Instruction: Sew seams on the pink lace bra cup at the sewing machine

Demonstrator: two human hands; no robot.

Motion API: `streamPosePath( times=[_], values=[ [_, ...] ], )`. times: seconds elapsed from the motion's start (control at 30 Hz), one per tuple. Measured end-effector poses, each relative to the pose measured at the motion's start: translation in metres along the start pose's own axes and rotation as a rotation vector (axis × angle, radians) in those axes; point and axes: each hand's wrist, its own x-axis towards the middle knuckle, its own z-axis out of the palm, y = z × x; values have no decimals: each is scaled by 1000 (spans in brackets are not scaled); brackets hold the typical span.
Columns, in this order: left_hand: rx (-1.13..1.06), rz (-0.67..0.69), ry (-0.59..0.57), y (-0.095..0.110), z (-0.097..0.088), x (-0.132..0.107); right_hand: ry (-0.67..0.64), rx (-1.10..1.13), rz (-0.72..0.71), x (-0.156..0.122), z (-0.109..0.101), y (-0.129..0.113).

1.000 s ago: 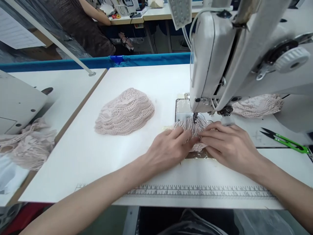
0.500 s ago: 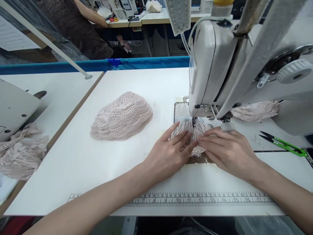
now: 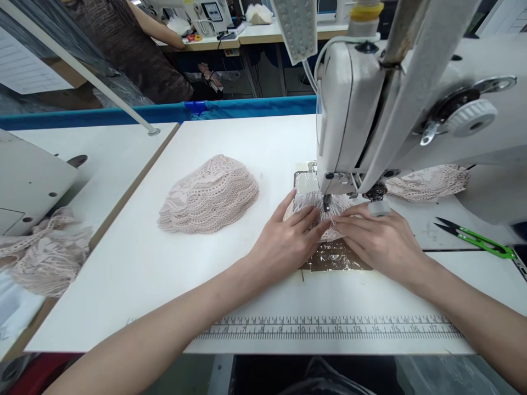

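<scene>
Under the presser foot (image 3: 326, 203) of a white sewing machine (image 3: 349, 104) lies a pale pink lace piece (image 3: 331, 235). My left hand (image 3: 290, 236) rests flat on its left side, fingers stretched and spread. On the right side, my right hand (image 3: 376, 236) lies on the lace with its fingers extended, close to the left fingertips. Both hands press the lace down rather than grasp it. Part of the lace is hidden beneath the fingers and the machine head.
A stack of lace pieces (image 3: 209, 195) sits left of the machine; more lace (image 3: 430, 182) lies behind my right hand. Green thread snips (image 3: 480, 238) are at the right. A ruler strip (image 3: 329, 328) runs along the front edge. Bundled lace (image 3: 51, 258) lies far left. A person (image 3: 135, 49) works beyond.
The lace has moved away from me, further under the presser foot, and both hands have gone slightly forward with it. More brown tape shows in front. The camera view has shifted a little.
</scene>
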Motion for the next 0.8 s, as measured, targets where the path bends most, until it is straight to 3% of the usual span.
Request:
streamPosePath(
  times=[0.33,0.5,0.7,0.8],
  values=[
    [-43,-50,5,-6,5,4,-41,-72,33,4,3,5],
    [-227,-139,0,-10,4,6,-34,26,24,3,1,3],
    [-628,-369,-44,-16,0,15,-37,231,322,3,4,4],
    [-709,-422,-65,-16,-4,17,-63,298,428,4,4,3]
  ],
)
